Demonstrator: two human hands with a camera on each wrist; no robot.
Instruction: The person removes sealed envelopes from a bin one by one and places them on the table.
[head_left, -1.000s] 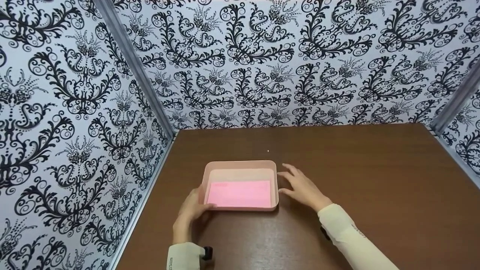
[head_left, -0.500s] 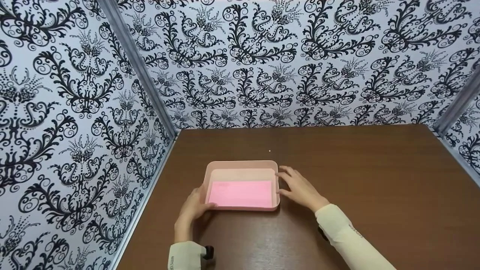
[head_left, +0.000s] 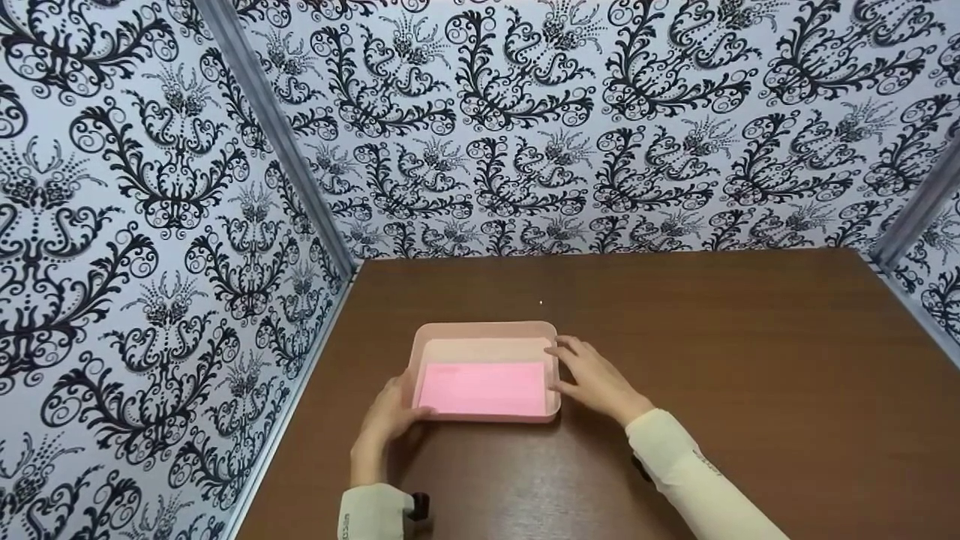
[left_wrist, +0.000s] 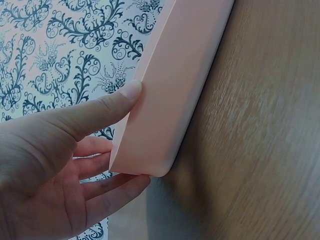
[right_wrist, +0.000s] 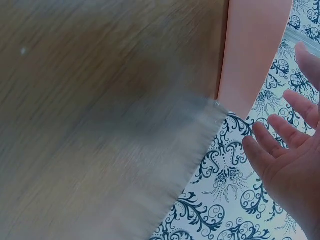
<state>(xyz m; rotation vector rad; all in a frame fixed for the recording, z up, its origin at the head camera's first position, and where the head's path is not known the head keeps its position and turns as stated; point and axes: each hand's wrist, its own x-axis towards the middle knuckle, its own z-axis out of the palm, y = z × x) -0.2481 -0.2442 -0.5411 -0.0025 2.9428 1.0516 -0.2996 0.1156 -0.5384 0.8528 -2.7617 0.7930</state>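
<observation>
A shallow pink tray (head_left: 484,330) lies on the brown table, left of its middle. Inside, toward the near side, is a flat, bright pink rectangular piece (head_left: 484,388); its kind cannot be told. My left hand (head_left: 386,412) holds the tray's near left corner. In the left wrist view, the thumb (left_wrist: 131,91) presses the long outer wall while the fingers lie round the short end. At the tray's right rim is my right hand (head_left: 598,379), its fingertips overlapping the rim in the head view. The right wrist view shows these fingers (right_wrist: 267,140) spread and relaxed.
The brown table (head_left: 712,337) extends right of and behind the tray. A tiny white speck (head_left: 541,302) shows behind it. Walls with a black-and-white scroll pattern (head_left: 525,127) rise at the back and both sides, with grey strips (head_left: 270,127) along the corners.
My right hand has moved left from beside the tray until its fingertips overlap the right rim. The left hand keeps its hold on the corner.
</observation>
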